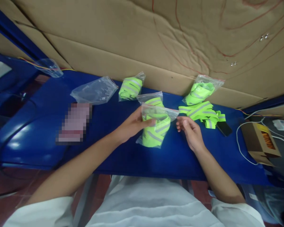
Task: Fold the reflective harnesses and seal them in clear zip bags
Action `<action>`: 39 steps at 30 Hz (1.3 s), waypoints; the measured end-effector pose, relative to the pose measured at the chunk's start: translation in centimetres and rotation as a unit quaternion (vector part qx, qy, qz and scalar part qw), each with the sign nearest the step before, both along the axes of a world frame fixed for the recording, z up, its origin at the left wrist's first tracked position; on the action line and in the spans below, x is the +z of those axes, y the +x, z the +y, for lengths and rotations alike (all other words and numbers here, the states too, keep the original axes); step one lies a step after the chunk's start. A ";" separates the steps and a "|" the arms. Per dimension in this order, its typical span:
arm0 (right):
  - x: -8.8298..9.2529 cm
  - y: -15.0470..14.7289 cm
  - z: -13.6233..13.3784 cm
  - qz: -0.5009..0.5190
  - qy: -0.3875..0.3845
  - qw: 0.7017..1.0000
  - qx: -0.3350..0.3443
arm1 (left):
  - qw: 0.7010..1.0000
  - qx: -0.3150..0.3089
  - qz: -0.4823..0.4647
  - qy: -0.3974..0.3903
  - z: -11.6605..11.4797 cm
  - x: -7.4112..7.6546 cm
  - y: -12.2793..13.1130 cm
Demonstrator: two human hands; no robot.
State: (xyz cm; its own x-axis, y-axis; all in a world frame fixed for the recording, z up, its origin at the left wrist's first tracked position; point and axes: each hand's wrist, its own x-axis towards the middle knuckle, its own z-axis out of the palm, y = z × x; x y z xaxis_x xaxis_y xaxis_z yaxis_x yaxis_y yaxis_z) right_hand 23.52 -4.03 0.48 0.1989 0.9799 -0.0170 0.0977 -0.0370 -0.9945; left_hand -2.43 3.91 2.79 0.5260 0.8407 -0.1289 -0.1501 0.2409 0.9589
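Note:
My left hand (134, 126) is closed around a clear zip-lock bag (156, 126) holding a folded neon-yellow reflective strap, its thumb pressed across the front. The bag's red-lined seal stretches toward my right hand (189, 130). Those right fingers are curled together right beside the seal's end; whether they pinch its corner I cannot make out. Another bagged strap (153, 101) lies just behind the held bag, partly hidden by it. Beyond my right hand is a loose pile of the same reflective straps (201, 112).
Filled bags lie at the back, one bag (130, 88) left of centre and one bag (200, 93) to the right. An empty clear bag (96, 90) and a blurred-out pink item (75, 123) are at left. A dark phone-like object (224, 128) and an open cardboard box (259, 142) sit at right.

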 end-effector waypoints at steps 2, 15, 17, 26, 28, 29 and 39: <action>-0.1 -0.4 -0.3 -0.082 0.006 0.996 0.027 | 0.998 0.066 -0.016 0.013 0.9 0.4 -0.6; -0.9 -2.7 -1.8 -0.306 0.127 0.921 0.206 | 0.966 0.181 -0.116 0.146 9.0 3.8 5.5; -0.8 -2.5 -1.7 -0.311 0.132 0.920 0.199 | 0.966 0.173 -0.069 0.181 9.9 3.1 9.0; -0.6 -2.3 -1.9 -0.380 0.142 0.889 0.214 | 0.927 0.184 0.098 0.311 11.8 0.3 17.4; -0.6 -2.3 -2.0 -0.401 0.141 0.877 0.225 | 0.918 0.208 0.127 0.313 12.1 -0.1 17.3; -0.5 -2.3 -2.1 -0.411 0.140 0.871 0.231 | 0.915 0.216 0.132 0.313 12.2 -0.3 17.1; -1.1 -2.3 -2.1 -0.439 0.159 0.849 0.248 | 0.862 0.189 0.250 0.398 12.4 0.9 7.4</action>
State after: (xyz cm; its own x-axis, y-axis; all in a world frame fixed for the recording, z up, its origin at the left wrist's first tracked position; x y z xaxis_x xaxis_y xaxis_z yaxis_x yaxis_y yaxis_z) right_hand 21.26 -6.13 -0.61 -0.4406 0.8741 0.2045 0.7316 0.4816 -0.4825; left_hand 4.97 16.27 3.71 0.2415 0.8670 0.4359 0.4066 -0.4983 0.7658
